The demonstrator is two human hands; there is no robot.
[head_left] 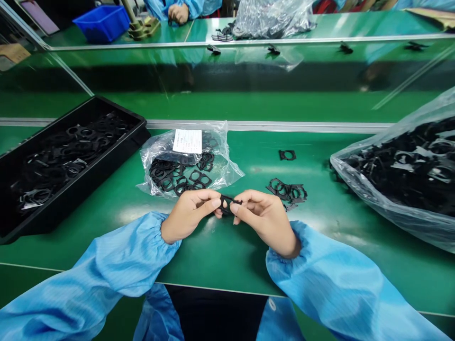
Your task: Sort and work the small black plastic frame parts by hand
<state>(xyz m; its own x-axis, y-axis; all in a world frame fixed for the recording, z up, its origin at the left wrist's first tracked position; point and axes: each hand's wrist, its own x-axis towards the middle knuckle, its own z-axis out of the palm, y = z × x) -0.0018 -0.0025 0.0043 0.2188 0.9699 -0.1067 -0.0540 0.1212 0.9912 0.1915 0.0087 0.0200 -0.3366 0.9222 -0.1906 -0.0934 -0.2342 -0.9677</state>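
Black two-hole gasket (229, 203) pinched between both hands, above the green workbench (227, 265).
Left hand (188, 215) and right hand (265, 220) clamped on it from either side, fingertips nearly meeting. Black tray (138, 125) of gaskets at 10 o'clock; clear plastic bag (227, 151) of gaskets at 12; loose gasket pile (286, 192) at 2; large filled bag (401, 208) at 3.
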